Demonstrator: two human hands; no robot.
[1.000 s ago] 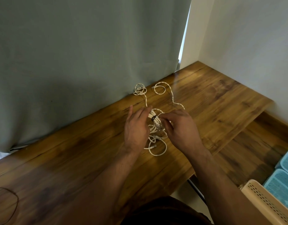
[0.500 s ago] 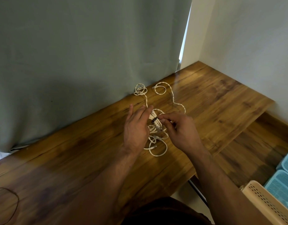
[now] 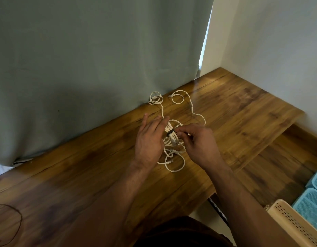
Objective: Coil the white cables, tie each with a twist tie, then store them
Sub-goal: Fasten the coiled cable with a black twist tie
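A bundle of white cables (image 3: 172, 139) lies on the wooden desk (image 3: 243, 111) between my hands, bound by a dark twist tie (image 3: 170, 132). My left hand (image 3: 150, 138) holds the bundle from the left, its fingers stretched over it. My right hand (image 3: 198, 141) pinches the end of the twist tie with thumb and forefinger. Loose white cable runs from the bundle to two small loops (image 3: 177, 98) near the curtain, and another loop (image 3: 174, 163) lies in front of my hands.
A grey-green curtain (image 3: 100, 59) hangs along the desk's back edge. A thin dark wire loop (image 3: 11, 227) lies at the desk's near left. A beige perforated basket (image 3: 295, 223) and blue baskets (image 3: 313, 198) stand on the floor at lower right, beside a lower wooden shelf (image 3: 279, 163).
My right hand's fingertips have shifted slightly up and left on the tie, working it around the bundle. My left hand has stayed on the bundle.
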